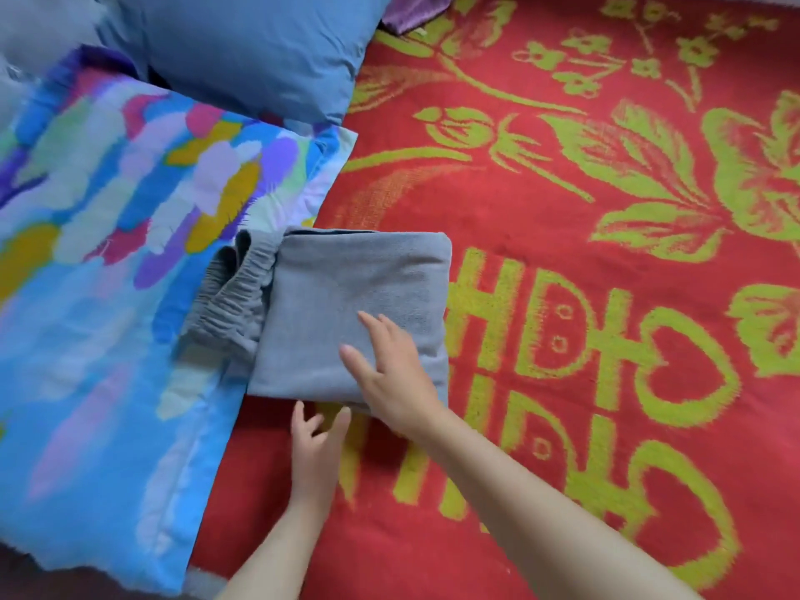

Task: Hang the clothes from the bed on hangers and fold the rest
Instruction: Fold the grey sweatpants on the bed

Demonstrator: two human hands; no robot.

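A grey soft-fabric garment [359,296], folded into a thick rough square, lies on the bed's red woven blanket with a yellow-green flower and lettering pattern [562,218]. Its left part overlaps the edge of a blue quilt daubed with pink, purple, yellow and white strokes [108,253]. The garment's gathered elastic waistband [233,292] sticks out of the fold on the left and rests on that quilt. The right hand [389,370] lies flat on the near right part of the folded garment, palm down, fingers straight and slightly spread, pointing to the far left; it grips nothing. The left hand [318,435] sits over the red blanket just at the garment's near edge, fingers loosely spread and a little bent, holding nothing; whether its fingertips touch the cloth cannot be told. Both forearms are bare and come in from the bottom edge of the view. Beyond the quilt, at the far left, lies a plain grey-blue pillow [242,49], and beside it, at the top edge, a bit of shiny purple cloth [411,13].
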